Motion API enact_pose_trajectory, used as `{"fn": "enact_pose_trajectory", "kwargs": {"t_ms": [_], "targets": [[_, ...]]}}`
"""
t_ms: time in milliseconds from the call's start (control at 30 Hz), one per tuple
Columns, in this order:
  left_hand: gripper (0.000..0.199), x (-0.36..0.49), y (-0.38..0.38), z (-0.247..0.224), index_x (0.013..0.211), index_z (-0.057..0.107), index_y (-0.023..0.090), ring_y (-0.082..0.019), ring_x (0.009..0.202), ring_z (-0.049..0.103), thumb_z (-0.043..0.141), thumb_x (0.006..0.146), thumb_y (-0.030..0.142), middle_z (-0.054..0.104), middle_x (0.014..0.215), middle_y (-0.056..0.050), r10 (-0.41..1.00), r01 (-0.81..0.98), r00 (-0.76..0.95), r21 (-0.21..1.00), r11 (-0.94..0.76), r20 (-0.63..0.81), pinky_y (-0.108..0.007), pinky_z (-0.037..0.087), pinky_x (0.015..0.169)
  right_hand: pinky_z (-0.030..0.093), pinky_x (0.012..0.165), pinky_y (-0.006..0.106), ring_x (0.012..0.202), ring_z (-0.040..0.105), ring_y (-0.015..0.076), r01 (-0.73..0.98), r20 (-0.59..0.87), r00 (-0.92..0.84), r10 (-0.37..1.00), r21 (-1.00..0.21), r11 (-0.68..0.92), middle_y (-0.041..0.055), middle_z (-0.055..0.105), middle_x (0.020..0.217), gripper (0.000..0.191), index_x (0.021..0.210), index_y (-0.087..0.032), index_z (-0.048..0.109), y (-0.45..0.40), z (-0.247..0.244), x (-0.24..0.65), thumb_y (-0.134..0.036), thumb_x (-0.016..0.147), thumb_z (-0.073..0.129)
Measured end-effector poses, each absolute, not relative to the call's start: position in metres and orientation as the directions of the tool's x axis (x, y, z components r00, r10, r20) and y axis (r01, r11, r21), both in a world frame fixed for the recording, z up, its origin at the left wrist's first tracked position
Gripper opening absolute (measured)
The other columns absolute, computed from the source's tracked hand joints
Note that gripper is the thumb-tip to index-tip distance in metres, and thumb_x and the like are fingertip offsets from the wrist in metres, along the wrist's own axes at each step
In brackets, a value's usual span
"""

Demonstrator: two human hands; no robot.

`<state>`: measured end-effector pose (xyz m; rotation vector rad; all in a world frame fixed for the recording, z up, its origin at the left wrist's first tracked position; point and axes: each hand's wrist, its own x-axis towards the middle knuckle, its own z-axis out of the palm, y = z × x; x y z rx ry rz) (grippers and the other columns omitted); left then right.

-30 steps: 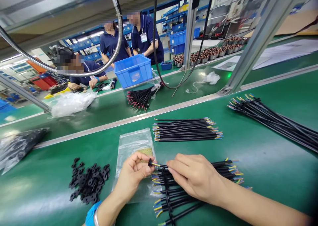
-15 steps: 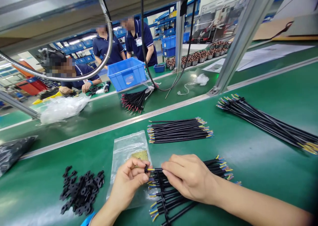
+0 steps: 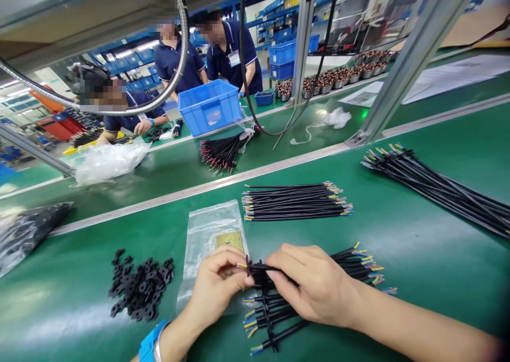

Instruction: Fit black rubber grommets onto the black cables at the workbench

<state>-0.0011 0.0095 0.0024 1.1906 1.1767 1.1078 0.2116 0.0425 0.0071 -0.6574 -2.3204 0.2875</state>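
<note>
My left hand (image 3: 217, 279) pinches a small flat black plastic piece (image 3: 248, 265) between thumb and fingers. A black cable (image 3: 263, 268) passes through that piece, and its stripped end with a yellow wire sticks out on the left. Closed around the cable's sheath is my right hand (image 3: 314, 282). Under both hands lies a row of similar cables (image 3: 287, 342) with black pieces on their left ends and coloured wires bared at both ends. A pile of loose black plastic pieces (image 3: 139, 287) sits to the left of my left hand.
Behind my left hand lies a clear zip bag (image 3: 215, 216) with a yellowish square (image 3: 230, 240). Farther back are a cable stack (image 3: 295, 203) and, at right, a longer cable bundle (image 3: 438, 192). A metal post (image 3: 414, 65) and a blue bin (image 3: 209, 107) stand beyond; several co-workers are there.
The black piece has slid along the cable, over the yellow wire and up onto the black sheath. My hands are closer together. The whole view has shifted slightly.
</note>
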Motion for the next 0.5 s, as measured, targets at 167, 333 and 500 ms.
{"fn": "enact_pose_trajectory", "kwargs": {"t_ms": [167,333,500], "targets": [[0.029,-0.006,0.006,0.007,0.084,0.066,0.021,-0.01,0.07,0.062,0.084,0.063,0.013,0.068,0.077,0.003,0.997,0.043,0.071,0.999,-0.008,0.005,-0.018,0.05,0.068,0.039,0.058,0.029,0.065,0.052,0.0159,0.38,0.623,-0.62,0.477,-0.293,0.877,0.0042,0.06,0.074,0.017,0.098,-0.012,0.063,0.045,0.009,0.213,-0.014,0.094,0.047],[0.032,-0.01,0.0,0.004,0.093,0.07,0.021,-0.012,0.071,0.066,0.083,0.065,0.014,0.072,0.079,0.001,0.992,0.117,0.101,0.989,-0.085,0.073,-0.02,0.052,0.07,0.039,0.057,0.029,0.068,0.053,0.0166,0.401,0.647,-0.604,0.466,-0.258,0.879,0.0054,0.06,0.079,0.018,0.104,-0.013,0.063,0.044,0.012,0.214,-0.017,0.094,0.048],[0.034,-0.01,-0.002,0.005,0.092,0.071,0.018,-0.015,0.068,0.069,0.086,0.062,0.019,0.075,0.074,-0.003,0.99,0.053,0.141,0.999,0.011,-0.018,-0.023,0.054,0.068,0.039,0.06,0.03,0.068,0.05,0.0165,0.42,0.659,-0.588,0.468,-0.246,0.874,0.005,0.059,0.076,0.014,0.092,-0.013,0.064,0.043,0.015,0.214,-0.017,0.093,0.05]]}}
